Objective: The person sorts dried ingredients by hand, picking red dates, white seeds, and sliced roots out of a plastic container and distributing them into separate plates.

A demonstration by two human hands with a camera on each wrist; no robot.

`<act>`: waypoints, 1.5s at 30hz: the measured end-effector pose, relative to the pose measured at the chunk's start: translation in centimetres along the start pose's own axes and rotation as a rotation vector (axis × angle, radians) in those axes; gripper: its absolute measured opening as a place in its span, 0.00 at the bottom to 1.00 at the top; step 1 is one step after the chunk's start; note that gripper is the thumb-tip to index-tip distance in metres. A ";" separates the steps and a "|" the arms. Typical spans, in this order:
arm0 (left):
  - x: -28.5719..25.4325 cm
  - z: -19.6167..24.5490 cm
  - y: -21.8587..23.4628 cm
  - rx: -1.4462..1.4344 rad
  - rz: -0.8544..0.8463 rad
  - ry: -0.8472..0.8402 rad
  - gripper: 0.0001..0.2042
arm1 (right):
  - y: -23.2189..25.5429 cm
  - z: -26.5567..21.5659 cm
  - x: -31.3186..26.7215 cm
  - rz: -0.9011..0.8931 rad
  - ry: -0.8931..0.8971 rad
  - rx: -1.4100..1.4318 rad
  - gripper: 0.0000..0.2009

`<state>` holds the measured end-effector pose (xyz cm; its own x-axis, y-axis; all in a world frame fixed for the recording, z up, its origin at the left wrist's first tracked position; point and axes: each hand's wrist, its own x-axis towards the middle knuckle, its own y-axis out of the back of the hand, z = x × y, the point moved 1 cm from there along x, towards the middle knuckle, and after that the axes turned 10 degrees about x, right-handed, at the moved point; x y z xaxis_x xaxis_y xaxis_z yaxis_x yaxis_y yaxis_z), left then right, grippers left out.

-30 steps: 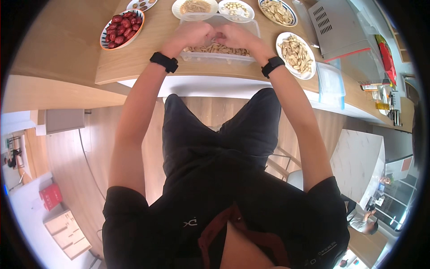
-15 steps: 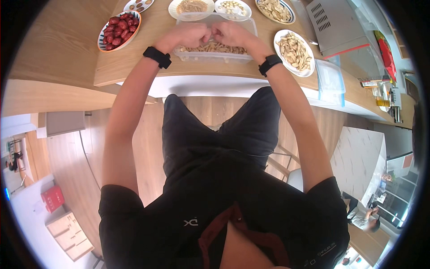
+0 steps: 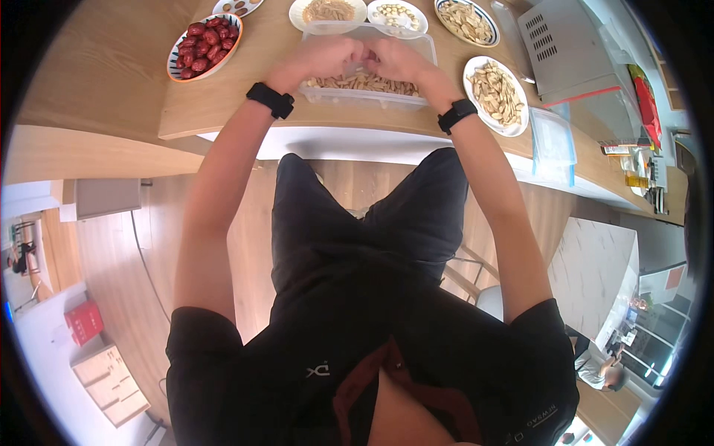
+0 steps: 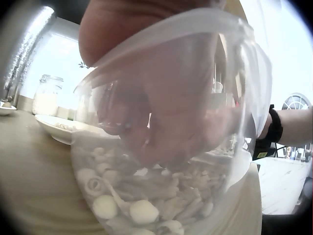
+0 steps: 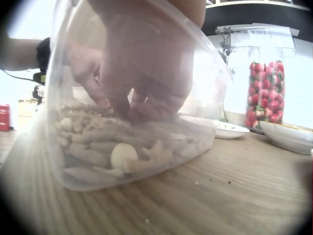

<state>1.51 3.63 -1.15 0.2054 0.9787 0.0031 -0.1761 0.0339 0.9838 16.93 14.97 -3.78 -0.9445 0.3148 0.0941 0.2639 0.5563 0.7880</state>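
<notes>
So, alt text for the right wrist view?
The right hand and the left hand reach into a clear plastic tub of pale pieces on a wooden table; behind stand white dishes and strawberries in a tall clear container.

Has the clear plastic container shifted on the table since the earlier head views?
No. Measured against the front edge of the wooden table, the clear plastic container shows no visible shift.

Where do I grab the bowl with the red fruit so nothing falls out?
I'd grip the bowl by its rim, at its left and right sides. Come in low from outside, with fingers under the edge: the wall slopes outward there. Red fruit is heaped inside, so keep it level.
</notes>
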 end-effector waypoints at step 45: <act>0.0 -0.6 -0.3 -0.166 0.232 0.014 0.04 | 1.4 -2.6 -0.2 0.052 0.057 0.142 0.14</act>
<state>1.03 3.72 -1.53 0.1284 0.9667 0.2214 -0.3726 -0.1599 0.9141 17.01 13.70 -1.09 -0.9371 0.3046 0.1702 0.3345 0.6449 0.6872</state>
